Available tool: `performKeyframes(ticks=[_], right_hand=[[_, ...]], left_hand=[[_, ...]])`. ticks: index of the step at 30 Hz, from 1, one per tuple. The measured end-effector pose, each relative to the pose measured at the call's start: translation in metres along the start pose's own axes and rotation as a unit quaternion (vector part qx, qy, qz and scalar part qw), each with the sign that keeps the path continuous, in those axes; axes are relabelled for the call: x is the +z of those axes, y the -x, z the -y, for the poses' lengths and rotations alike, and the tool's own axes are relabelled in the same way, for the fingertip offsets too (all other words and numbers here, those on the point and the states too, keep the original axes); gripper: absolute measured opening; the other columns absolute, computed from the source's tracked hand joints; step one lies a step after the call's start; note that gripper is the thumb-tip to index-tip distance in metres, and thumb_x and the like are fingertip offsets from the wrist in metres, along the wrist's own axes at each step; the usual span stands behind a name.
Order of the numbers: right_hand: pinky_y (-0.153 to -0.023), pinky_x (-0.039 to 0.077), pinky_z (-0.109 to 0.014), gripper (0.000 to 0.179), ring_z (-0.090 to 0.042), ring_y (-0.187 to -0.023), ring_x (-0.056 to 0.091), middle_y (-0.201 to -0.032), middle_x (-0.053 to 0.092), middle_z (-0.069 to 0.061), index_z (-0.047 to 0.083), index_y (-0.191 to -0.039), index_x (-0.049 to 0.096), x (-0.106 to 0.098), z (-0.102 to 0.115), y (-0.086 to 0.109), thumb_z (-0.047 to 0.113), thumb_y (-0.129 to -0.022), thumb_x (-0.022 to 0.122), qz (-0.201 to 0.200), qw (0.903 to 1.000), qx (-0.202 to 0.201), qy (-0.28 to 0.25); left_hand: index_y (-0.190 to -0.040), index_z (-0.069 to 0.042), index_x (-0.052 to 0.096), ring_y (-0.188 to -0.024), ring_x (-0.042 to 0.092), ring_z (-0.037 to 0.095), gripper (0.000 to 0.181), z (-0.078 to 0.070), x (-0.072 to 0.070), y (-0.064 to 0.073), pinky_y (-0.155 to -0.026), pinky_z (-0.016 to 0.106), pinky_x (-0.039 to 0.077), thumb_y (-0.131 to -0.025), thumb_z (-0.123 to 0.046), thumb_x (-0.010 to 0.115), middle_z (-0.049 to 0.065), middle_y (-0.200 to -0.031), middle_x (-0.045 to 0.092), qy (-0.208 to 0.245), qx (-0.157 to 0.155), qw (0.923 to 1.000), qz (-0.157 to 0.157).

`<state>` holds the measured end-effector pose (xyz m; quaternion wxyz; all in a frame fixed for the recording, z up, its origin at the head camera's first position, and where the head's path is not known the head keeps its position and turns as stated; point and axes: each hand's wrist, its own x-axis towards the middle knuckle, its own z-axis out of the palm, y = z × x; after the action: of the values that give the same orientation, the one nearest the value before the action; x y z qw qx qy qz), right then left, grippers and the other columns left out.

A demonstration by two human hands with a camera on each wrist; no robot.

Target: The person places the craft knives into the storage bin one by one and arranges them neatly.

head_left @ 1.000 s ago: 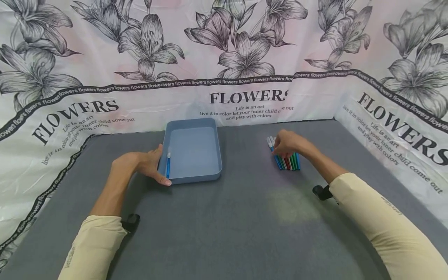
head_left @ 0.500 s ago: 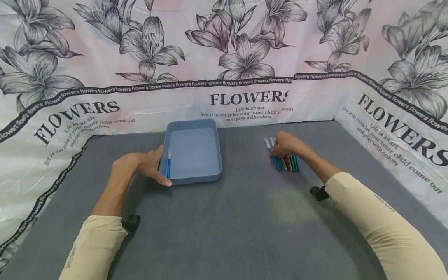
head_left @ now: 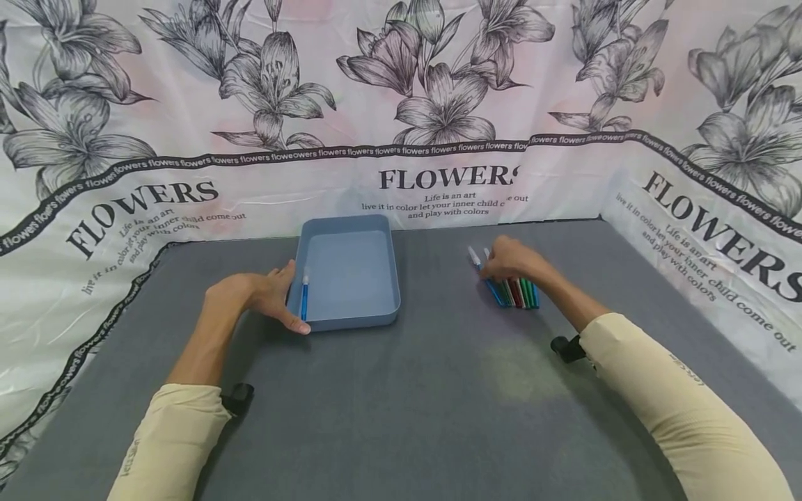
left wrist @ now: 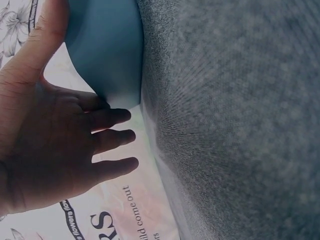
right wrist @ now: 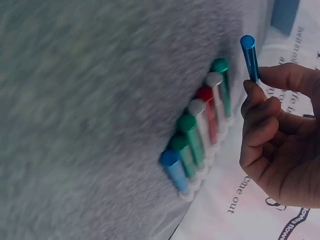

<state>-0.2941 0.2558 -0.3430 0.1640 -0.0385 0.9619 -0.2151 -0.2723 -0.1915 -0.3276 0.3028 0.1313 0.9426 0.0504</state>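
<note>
My left hand (head_left: 266, 296) rests against the left side of a shallow blue-grey tray (head_left: 354, 275), thumb at its near left corner. In the left wrist view three fingers extend fairly straight beside the tray wall (left wrist: 107, 45). A blue marker (head_left: 305, 300) with a pale cap lies inside, along the tray's left wall. My right hand (head_left: 510, 259) pinches another blue marker (right wrist: 250, 57) between thumb and forefinger, its blue end clear of the row. Below it lie several markers side by side, among them a red marker (right wrist: 208, 112), green markers and a blue marker (right wrist: 175, 172).
Dark grey cloth (head_left: 401, 410) covers the table. A white sheet (head_left: 301, 188) printed with flowers and lettering stands along the back and both sides. The tray sits near the back edge, left of the marker row.
My right hand has shifted slightly left, drawing the pinched blue marker away from the row's left end. The left hand stays at the tray; the view has shifted a little.
</note>
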Motion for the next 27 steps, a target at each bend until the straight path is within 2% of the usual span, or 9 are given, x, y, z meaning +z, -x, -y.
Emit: performKeyframes(ticks=[5,9,12,17,19,23,27], right_hand=[[-0.049,0.034,-0.025,0.042,-0.008,-0.046,0.036,-0.049,0.049,0.004,0.015,-0.05,0.051,0.0,0.006,0.001,0.016,-0.09,0.065,-0.033,0.9988,-0.023,-0.027],[-0.053,0.039,-0.029,0.04,-0.01,-0.049,0.039,-0.051,0.055,0.002,0.012,-0.053,0.058,0.0,0.015,0.003,0.021,-0.092,0.065,-0.032,0.9976,-0.025,-0.056],[-0.059,0.045,-0.033,0.038,-0.014,-0.055,0.048,-0.055,0.059,0.002,0.008,-0.061,0.067,0.001,0.027,0.005,0.025,-0.095,0.066,-0.032,0.9964,-0.034,-0.071],[-0.065,0.051,-0.033,0.034,-0.018,-0.064,0.056,-0.059,0.062,0.001,0.005,-0.066,0.07,0.006,0.053,0.004,0.021,-0.095,0.066,-0.031,0.9907,-0.068,-0.114],[-0.064,0.049,-0.031,0.034,-0.016,-0.062,0.054,-0.057,0.06,0.002,0.006,-0.063,0.067,0.009,0.065,0.002,0.018,-0.095,0.065,-0.023,0.9871,-0.08,-0.136],[-0.062,0.049,-0.028,0.031,-0.013,-0.06,0.053,-0.056,0.059,0.003,0.004,-0.067,0.068,0.019,0.092,-0.003,0.017,-0.095,0.066,-0.008,0.981,-0.095,-0.169],[-0.06,0.047,-0.026,0.03,-0.011,-0.057,0.052,-0.056,0.059,0.003,0.004,-0.069,0.07,0.031,0.123,-0.011,0.017,-0.095,0.068,0.002,0.9776,-0.107,-0.181]], left_hand=[[-0.162,0.004,-0.019,-0.161,0.0,0.054,0.151,0.001,-0.001,0.001,-0.124,0.074,0.015,-0.077,-0.073,0.08,0.037,-0.17,-0.006,0.012,-0.002,0.9999,0.001],[-0.162,0.003,-0.02,-0.161,-0.002,0.052,0.151,0.002,0.0,0.0,-0.123,0.075,0.015,-0.077,-0.075,0.078,0.036,-0.171,-0.007,0.009,0.002,0.9999,0.008],[-0.162,0.003,-0.02,-0.161,-0.002,0.053,0.151,0.003,0.0,0.0,-0.123,0.075,0.015,-0.077,-0.075,0.078,0.036,-0.171,-0.007,0.006,0.004,0.9999,0.007],[-0.162,0.003,-0.02,-0.161,0.0,0.054,0.151,0.002,0.0,-0.001,-0.123,0.074,0.018,-0.078,-0.073,0.079,0.036,-0.171,-0.006,0.004,-0.002,1.0,0.003],[-0.162,0.003,-0.019,-0.161,0.001,0.053,0.15,0.001,0.001,-0.001,-0.124,0.073,0.017,-0.079,-0.073,0.079,0.035,-0.171,-0.006,0.004,-0.001,1.0,0.002],[-0.162,0.004,-0.018,-0.162,0.0,0.051,0.148,0.0,0.002,-0.002,-0.125,0.072,0.016,-0.08,-0.071,0.079,0.033,-0.172,-0.006,0.001,0.003,1.0,0.001],[-0.162,0.004,-0.018,-0.162,0.0,0.051,0.147,0.001,0.002,-0.003,-0.125,0.072,0.016,-0.081,-0.071,0.079,0.033,-0.172,-0.006,-0.002,0.0,1.0,0.001]])
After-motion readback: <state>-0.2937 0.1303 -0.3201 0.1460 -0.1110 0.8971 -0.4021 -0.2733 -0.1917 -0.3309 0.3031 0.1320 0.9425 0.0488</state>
